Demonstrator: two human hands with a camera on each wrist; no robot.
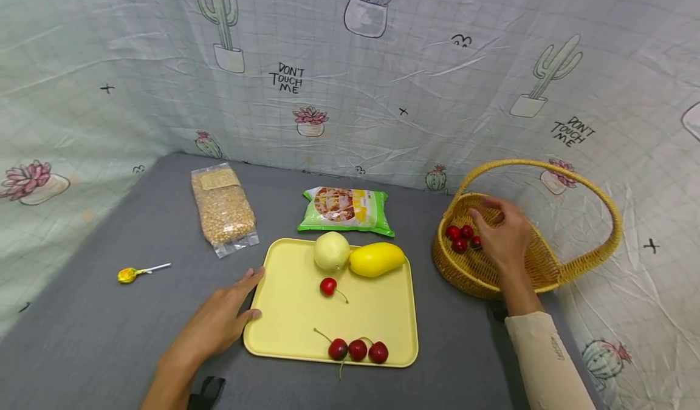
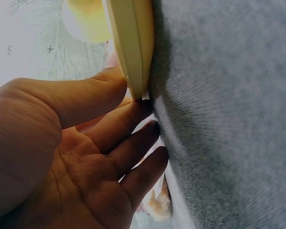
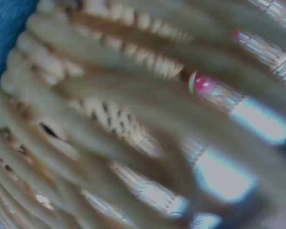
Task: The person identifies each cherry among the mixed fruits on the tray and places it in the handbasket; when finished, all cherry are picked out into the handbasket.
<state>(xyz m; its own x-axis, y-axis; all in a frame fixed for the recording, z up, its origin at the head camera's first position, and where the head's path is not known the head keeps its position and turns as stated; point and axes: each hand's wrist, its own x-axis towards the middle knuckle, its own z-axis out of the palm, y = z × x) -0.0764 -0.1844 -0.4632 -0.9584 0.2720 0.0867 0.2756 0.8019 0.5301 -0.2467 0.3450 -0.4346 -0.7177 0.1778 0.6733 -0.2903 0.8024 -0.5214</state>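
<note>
We mark right hand (image 1: 505,234) nearer, over basket (image 1: 454,272), fingers bent, can't tell if holding anything, cherries (image 1: 459,245) at basket's left end; left hand (image 1: 221,316), fingers loosely extended, touches tray (image 1: 295,313) left of basket.

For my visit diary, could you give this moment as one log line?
left hand: touches tray at left edge | right hand: at basket | cherries: some on tray, some in basket

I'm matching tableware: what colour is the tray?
The tray is plain pale yellow, clearest in the head view.
</note>
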